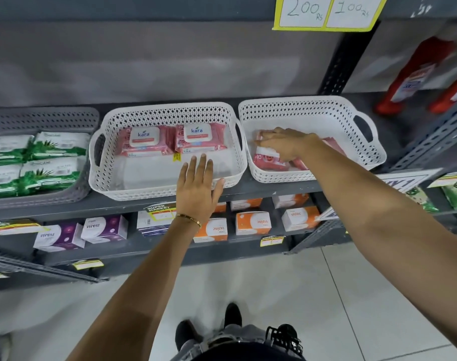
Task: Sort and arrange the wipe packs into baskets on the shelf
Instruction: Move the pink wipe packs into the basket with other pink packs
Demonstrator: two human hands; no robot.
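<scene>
**Right hand reaches the pink packs**

The right hand (287,144) lies on pink wipe packs (267,160) in the right white basket (313,113); its grip cannot be told. The left hand (197,188), fingers spread, covers the front rim of the middle white basket (164,113), which holds 2 Kara packs (174,140) at the back.

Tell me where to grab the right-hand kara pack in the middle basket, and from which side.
Take the right kara pack across its two long edges, coming from above. It lies flat, label up, against the other kara pack on its left, so that side is blocked. The middle basket is bare in front, leaving fingers room at the near edge.
</scene>
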